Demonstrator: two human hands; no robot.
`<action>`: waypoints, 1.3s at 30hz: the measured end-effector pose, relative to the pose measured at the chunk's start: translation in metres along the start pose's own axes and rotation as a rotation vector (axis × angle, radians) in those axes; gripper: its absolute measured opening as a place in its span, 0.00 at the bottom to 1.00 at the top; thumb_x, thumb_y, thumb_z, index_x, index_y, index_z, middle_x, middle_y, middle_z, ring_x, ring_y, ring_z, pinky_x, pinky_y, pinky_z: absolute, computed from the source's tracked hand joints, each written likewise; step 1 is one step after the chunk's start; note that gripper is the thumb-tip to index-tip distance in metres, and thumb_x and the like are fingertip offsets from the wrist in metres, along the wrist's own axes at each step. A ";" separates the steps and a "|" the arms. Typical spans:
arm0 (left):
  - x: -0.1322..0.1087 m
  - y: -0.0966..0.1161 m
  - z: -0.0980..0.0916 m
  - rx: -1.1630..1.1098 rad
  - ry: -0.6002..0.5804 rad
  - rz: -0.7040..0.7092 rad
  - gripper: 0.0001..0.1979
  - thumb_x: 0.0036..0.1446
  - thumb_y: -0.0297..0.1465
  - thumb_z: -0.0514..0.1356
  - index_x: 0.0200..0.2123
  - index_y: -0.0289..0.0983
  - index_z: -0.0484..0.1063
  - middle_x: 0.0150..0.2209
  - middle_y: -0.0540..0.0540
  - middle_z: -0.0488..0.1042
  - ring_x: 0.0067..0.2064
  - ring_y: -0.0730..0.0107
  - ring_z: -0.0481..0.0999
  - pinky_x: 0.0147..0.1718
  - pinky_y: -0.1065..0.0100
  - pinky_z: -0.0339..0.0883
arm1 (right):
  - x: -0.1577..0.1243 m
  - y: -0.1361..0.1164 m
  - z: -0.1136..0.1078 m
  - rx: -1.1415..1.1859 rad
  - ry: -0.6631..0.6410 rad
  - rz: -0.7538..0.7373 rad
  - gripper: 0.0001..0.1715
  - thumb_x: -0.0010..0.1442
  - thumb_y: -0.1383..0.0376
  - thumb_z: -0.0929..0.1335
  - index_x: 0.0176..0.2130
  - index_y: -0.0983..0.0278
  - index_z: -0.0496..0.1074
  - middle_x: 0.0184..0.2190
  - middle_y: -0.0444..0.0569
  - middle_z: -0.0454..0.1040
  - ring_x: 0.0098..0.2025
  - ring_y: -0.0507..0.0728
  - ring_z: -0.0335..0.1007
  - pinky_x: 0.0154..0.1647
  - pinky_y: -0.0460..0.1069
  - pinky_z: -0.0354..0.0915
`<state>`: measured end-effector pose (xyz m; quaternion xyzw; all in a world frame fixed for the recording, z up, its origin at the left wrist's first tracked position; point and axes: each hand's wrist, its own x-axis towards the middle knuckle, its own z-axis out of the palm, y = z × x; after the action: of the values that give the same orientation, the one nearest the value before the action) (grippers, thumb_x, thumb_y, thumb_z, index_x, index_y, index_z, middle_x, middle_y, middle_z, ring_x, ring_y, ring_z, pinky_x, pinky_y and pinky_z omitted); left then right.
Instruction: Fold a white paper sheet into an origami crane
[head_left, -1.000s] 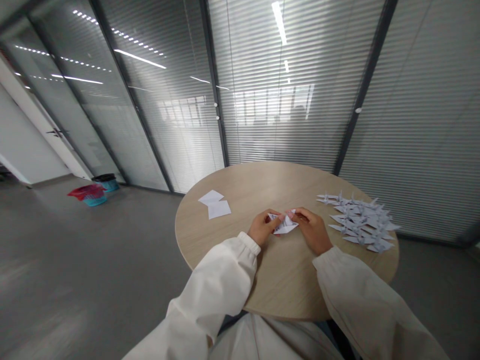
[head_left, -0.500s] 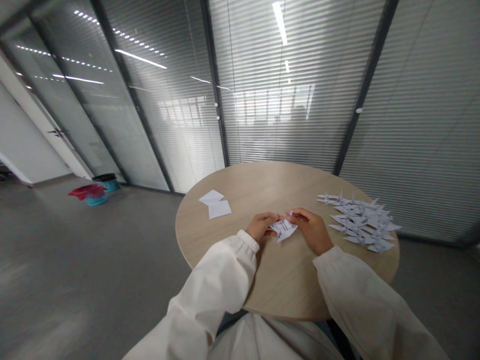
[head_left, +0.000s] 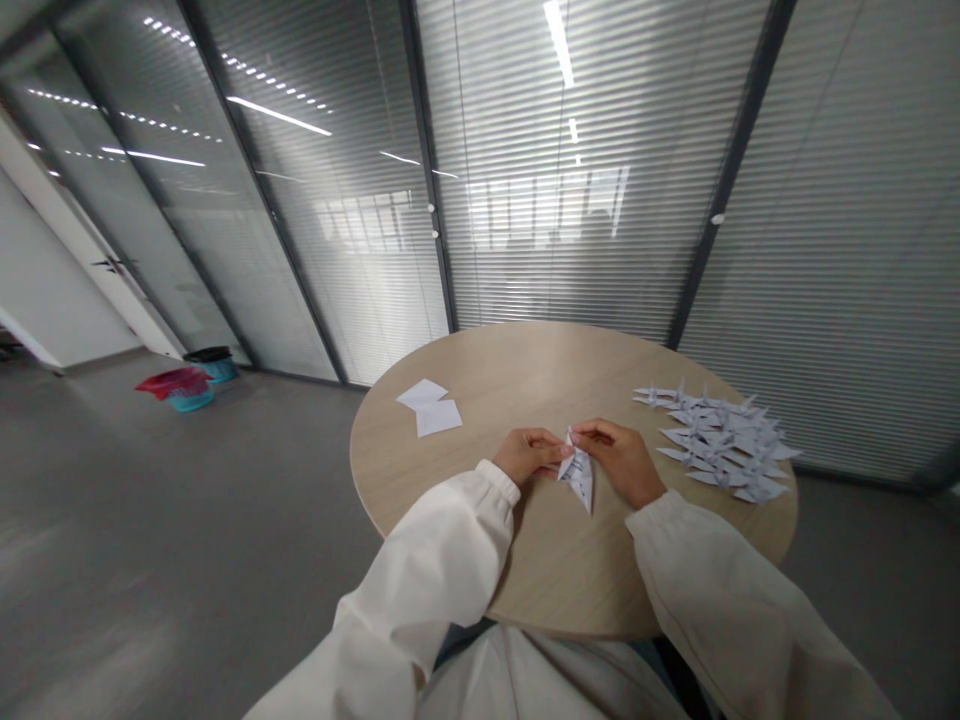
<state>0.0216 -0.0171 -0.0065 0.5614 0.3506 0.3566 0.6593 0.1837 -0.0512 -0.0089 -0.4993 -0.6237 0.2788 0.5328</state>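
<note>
One folded paper (head_left: 579,472) now lengthwise between left hand (head_left: 529,455), right hand (head_left: 622,462); two sheets (head_left: 430,408)

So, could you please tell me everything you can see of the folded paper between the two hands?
The folded paper is white, with faint dark marks on it, creased into a narrow, pointed shape like a long kite. Its tip points toward the person, low over the round wooden table. The left hand and the right hand pinch its upper end from either side with their fingers. Whether the tip touches the table cannot be told.
</note>
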 end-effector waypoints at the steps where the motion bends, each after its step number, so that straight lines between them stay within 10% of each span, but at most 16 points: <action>1: 0.000 0.000 0.000 0.003 -0.005 -0.007 0.22 0.28 0.40 0.71 0.24 0.30 0.70 0.22 0.49 0.72 0.23 0.76 0.70 0.24 0.72 0.65 | 0.000 0.000 0.000 -0.006 -0.009 -0.002 0.14 0.50 0.57 0.68 0.32 0.64 0.75 0.28 0.48 0.76 0.31 0.55 0.71 0.33 0.48 0.65; 31: -0.005 0.000 0.004 0.288 -0.056 0.145 0.18 0.41 0.43 0.63 0.25 0.31 0.71 0.20 0.49 0.69 0.22 0.77 0.66 0.21 0.75 0.63 | -0.001 -0.006 -0.001 -0.081 -0.065 0.003 0.16 0.49 0.55 0.68 0.29 0.64 0.75 0.26 0.48 0.76 0.29 0.56 0.70 0.29 0.48 0.64; 39: -0.009 0.004 0.009 0.026 -0.106 0.110 0.25 0.45 0.49 0.59 0.39 0.35 0.66 0.34 0.45 0.70 0.35 0.67 0.73 0.27 0.66 0.70 | 0.001 0.000 -0.004 -0.010 0.141 0.006 0.18 0.49 0.53 0.68 0.30 0.65 0.73 0.24 0.47 0.74 0.26 0.55 0.68 0.27 0.47 0.63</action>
<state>0.0251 -0.0287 -0.0005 0.6064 0.2884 0.3573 0.6492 0.1877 -0.0512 -0.0069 -0.5223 -0.5845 0.2414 0.5721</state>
